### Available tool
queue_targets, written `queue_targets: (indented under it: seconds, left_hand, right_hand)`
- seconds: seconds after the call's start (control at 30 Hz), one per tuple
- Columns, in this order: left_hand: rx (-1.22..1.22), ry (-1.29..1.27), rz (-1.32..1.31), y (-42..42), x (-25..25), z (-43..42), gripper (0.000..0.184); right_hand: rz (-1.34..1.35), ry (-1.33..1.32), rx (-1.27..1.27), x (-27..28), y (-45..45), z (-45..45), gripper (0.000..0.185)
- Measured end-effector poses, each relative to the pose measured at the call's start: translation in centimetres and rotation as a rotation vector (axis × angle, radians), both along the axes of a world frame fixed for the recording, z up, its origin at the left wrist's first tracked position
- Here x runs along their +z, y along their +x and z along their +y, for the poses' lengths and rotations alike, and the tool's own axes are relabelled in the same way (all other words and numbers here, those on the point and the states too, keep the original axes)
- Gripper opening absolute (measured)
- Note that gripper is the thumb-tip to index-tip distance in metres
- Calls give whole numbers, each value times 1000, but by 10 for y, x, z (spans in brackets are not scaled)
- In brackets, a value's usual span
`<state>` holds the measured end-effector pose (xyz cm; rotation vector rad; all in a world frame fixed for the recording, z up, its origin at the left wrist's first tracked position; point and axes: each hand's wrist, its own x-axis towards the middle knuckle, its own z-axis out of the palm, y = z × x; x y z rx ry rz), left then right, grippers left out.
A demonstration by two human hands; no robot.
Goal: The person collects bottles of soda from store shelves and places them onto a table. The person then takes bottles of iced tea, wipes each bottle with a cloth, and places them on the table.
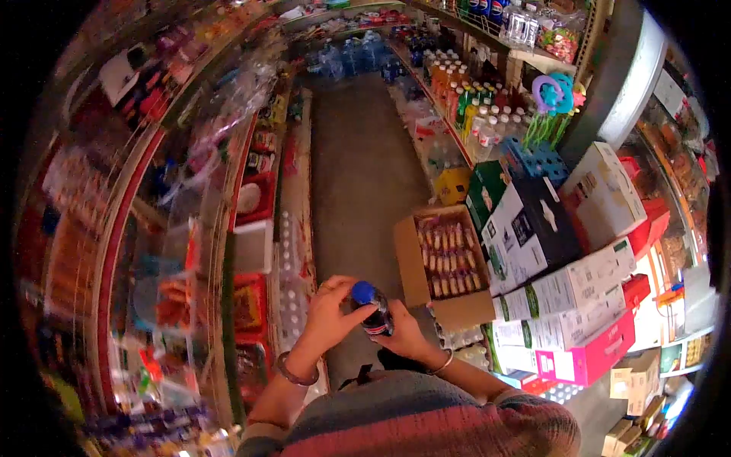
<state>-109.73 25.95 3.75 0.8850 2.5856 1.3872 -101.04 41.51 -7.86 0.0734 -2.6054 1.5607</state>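
Blue round cap (363, 292) closes one plastic soft-drink bottle (378, 323), held above the floor of the aisle (354, 160) in the head view. The right hand (408, 337) grips its body; the left hand (333, 311) curls around its capped end. Each wrist wears one smooth ring-shaped bangle (295, 378). On the right stands one open cardboard carton (466, 309), rectangular, with packed, narrow pieces (449, 260), too small to count.

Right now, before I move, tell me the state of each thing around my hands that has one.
Bottle: held, capped.
Blue cap: on the bottle.
Right hand: closed around the bottle.
Left hand: curved at the bottle's upper part; firmness of grip unclear.
Cardboard box: open, flaps spread.
Small packs: in rows inside that box.
Pink box: beneath white boxes.
Shelf bottles: upright, capped.
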Motion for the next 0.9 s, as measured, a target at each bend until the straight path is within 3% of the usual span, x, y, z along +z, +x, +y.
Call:
queue_targets:
  seconds: [0.07,0.13,0.27,0.43,0.57,0.73,0.9]
  left_hand:
    - [17,-103,99,-44,18,12,41]
    - [55,-45,64,-78,27,22,41]
    - [92,-18,78,-156,31,42,40]
    - [5,-4,165,-272,7,53,37]
    - [-50,46,196,-377,2,60,34]
    - [-137,67,245,-507,19,74,34]
    - [-198,49,238,-612,9,104,35]
  right_hand:
    - [61,-7,-33,5,-52,13,67]
    - [109,1,-77,11,-94,19,60]
    - [-21,-37,-29,15,-173,33,70]
    - [-87,-8,-75,6,-281,38,71]
    - [45,26,-128,-14,-389,42,72]
    - [95,120,-156,3,-514,59,76]
    - [125,24,-225,15,-614,82,72]
